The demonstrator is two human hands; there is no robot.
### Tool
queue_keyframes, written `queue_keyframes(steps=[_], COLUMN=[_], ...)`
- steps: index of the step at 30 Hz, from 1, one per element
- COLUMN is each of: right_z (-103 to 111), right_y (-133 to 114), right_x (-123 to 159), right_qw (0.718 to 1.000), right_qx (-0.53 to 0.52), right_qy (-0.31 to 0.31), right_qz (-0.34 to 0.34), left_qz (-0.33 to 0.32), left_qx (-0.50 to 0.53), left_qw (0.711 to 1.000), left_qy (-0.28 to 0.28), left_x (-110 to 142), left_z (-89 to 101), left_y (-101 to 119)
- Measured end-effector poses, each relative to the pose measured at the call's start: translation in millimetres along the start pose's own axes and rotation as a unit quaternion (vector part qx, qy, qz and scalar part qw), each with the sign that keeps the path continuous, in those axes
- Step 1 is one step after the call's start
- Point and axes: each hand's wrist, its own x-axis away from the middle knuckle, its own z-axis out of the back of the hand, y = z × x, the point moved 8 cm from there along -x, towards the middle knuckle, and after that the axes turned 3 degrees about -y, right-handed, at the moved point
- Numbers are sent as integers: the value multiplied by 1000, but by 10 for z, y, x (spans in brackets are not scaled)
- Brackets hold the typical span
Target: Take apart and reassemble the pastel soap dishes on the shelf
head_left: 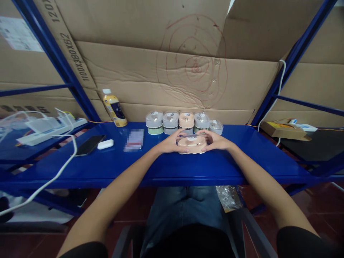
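Peach-coloured and oval, with a glossy see-through lid: one lidded food-style container, held between both hands at about the middle of the blue tabletop, just in front of a row of two-high stacked boxes. Probably best steadied by the two short ends, with even pressure from each side, level throughout, and fingertips low on the walls rather than high on the smooth lid, given a likely risk of slipping or tilting under a lopsided squeeze. Also worth minding the low single box at the right end of the row, close behind the right fingers and easy to nudge. Around the left end, a left hand curved about half open, with thumb on the near side and fingers towards the far side; around the right end, a right hand in a matching half-open curl, thumb again nearest the body. Impossible to tell from this angle: whether lifted slightly or resting on the blue surface.
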Motion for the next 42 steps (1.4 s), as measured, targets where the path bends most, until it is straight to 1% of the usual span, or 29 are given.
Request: queue_keyframes(steps=[2,7,9,10,13,15,18,21,23,26,29,32,34,35,37,39,40,42], right_z=[-20,-19,-12,-5,-44,-157,-315,-327,-215,112,474,708,771,783,784,776,774,776], right_y=[25,23,-2,-22,-125,-191,-240,-277,-303,-303,-207,-62,0,15,26,22,16,0], right_x=[1,17,4,-10,-69,-115,-157,-139,-89,44,199,293,311,313,308,305,308,322], right_qw=[1000,997,993,989,959,938,927,928,933,935,925,920,921,921,922,924,925,924], right_qx=[7,67,115,150,274,333,364,355,329,268,221,183,169,166,158,151,150,152], right_qy=[-17,-32,-16,3,72,87,86,95,126,214,301,343,350,351,351,348,348,350], right_qz=[2,2,-2,-4,7,23,42,63,78,88,69,41,34,35,39,40,40,37], left_qz=[-3,6,14,17,9,-8,-12,-4,-3,-22,-47,-56,-56,-52,-37,-11,3,25], left_qx=[-24,-147,-179,-188,-188,-175,-163,-156,-163,-204,-247,-256,-248,-241,-227,-225,-232,-259], left_qw=[1000,989,983,981,981,984,986,988,986,978,968,965,967,969,970,962,957,946], left_qy=[-1,30,39,43,45,34,18,11,20,28,12,1,10,26,83,151,175,193], left_x=[18,41,36,31,11,2,0,3,9,31,58,55,29,13,-8,3,18,47], left_z=[-32,-42,-67,-82,-137,-172,-192,-172,-133,-90,-117,-154,-136,-97,50,244,330,445], left_y=[29,109,117,115,118,133,130,104,94,130,192,207,187,170,137,113,108,114])
